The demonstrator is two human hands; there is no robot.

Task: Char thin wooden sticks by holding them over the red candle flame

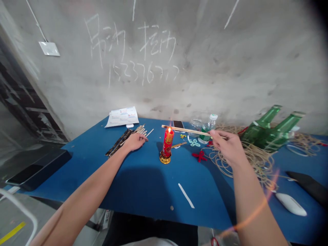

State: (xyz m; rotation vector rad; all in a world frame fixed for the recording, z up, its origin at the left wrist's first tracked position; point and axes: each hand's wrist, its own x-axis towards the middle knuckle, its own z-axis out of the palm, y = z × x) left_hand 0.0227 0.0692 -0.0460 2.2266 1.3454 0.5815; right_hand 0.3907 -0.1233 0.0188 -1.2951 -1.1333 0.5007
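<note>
Your right hand (227, 147) pinches a bamboo strip (189, 131) by one end, holding it level over the flame of the lit red candle (167, 143). Your left hand (134, 141) lies open on the blue table (153, 191), well apart, against a pile of sticks (125, 140). Coiled twine (256, 160) and green bottles (266, 130) crowd the right side.

head-worn view, facing forward and down, over blue table (164, 201)

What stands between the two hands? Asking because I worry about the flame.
The head view shows a lit red candle, then a red cord knot nearer the right hand.
</note>
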